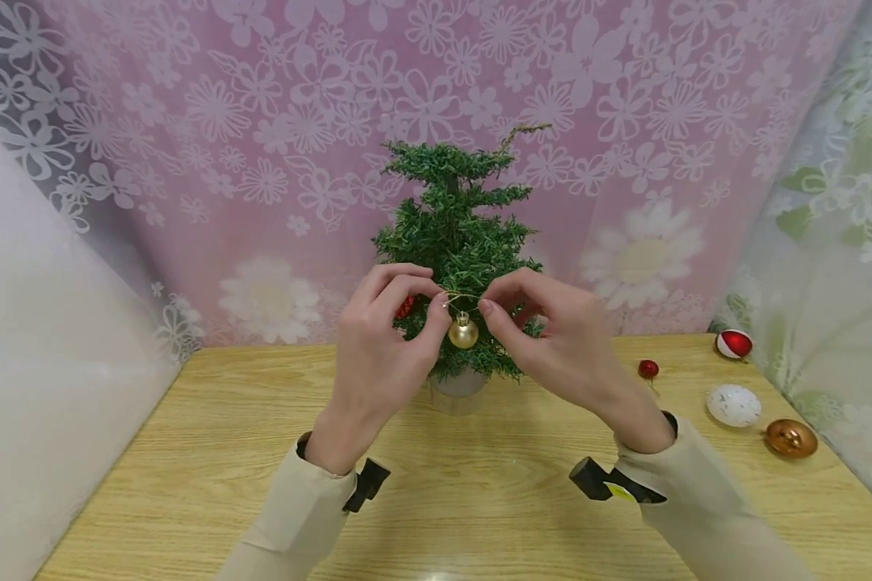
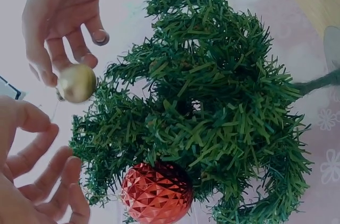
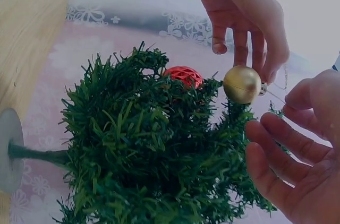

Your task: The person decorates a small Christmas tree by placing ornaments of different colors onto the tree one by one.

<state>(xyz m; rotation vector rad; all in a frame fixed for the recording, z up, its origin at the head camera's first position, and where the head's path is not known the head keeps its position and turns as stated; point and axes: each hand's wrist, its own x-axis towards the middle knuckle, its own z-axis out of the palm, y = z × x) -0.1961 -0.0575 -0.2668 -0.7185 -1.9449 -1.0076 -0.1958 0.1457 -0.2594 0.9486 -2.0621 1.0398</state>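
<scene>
A small gold bauble [image 1: 463,331] dangles from a thin gold string [image 1: 459,294] in front of a little artificial Christmas tree [image 1: 454,210]. My left hand [image 1: 381,343] pinches one side of the string between thumb and forefinger. From the other side, my right hand [image 1: 555,335] pinches the string too, so it spans both hands above the bauble. In the right wrist view the gold bauble [image 3: 242,84] hangs close to the branches; whether it touches them I cannot tell. A red faceted bauble [image 2: 156,193] is on the tree, mostly behind my left hand in the head view.
At the table's right lie a red-and-white ball [image 1: 734,344], a small red ornament [image 1: 648,369], a white speckled ball [image 1: 734,405] and a copper-coloured ball [image 1: 791,439]. The tree's pale base [image 1: 459,391] stands on the wooden table [image 1: 480,508]. A pink flowered curtain [image 1: 262,161] hangs behind.
</scene>
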